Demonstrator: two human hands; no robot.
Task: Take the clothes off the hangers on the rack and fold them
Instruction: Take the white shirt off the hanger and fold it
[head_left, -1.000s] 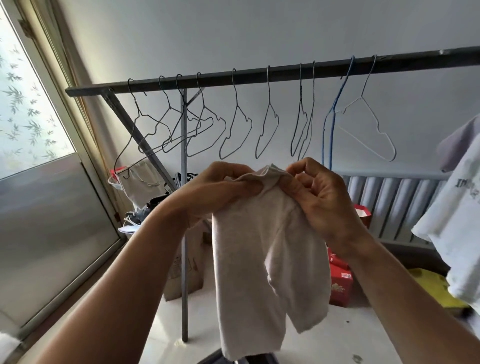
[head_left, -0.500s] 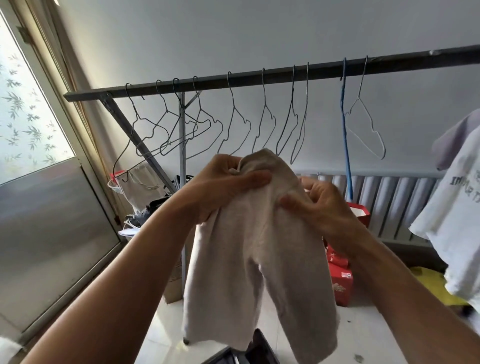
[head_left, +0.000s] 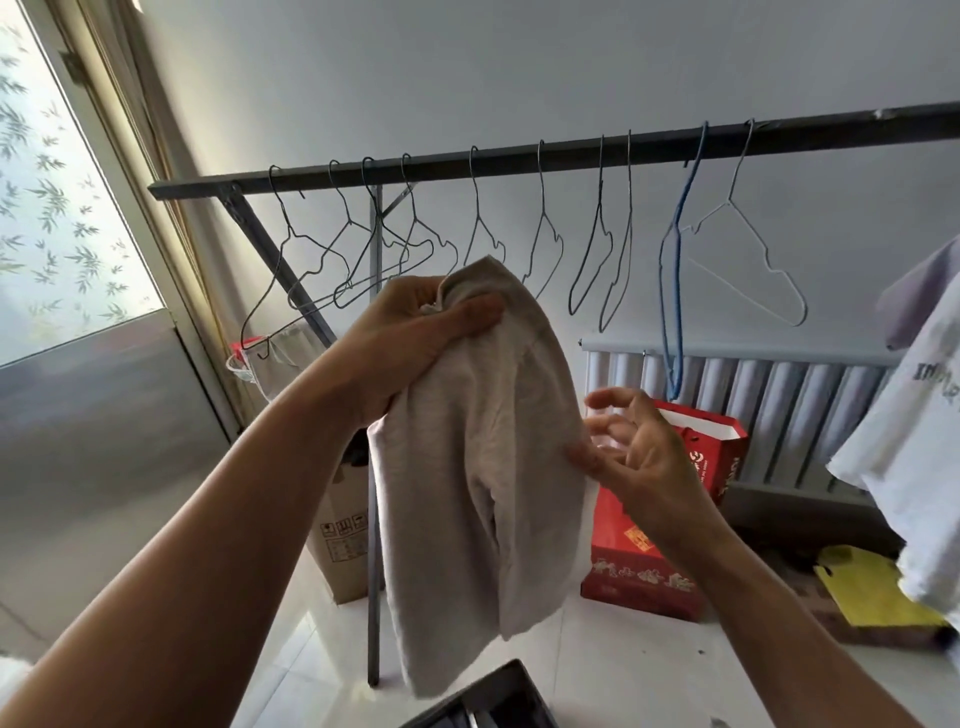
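Your left hand gripping the trousers at the top, right hand slack, perhaps touching their side, bare hangers, rack, red bag behind.

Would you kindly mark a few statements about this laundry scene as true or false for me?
1. The left hand grips the top of the beige garment. True.
2. The right hand clasps the rack bar. False: it is open beside the garment, below the bar.
3. A blue hanger hangs on the bar. True.
4. The beige garment hangs on a hanger. False: it is off the hangers, held by the left hand.
5. The bag before the radiator is green. False: it is red.
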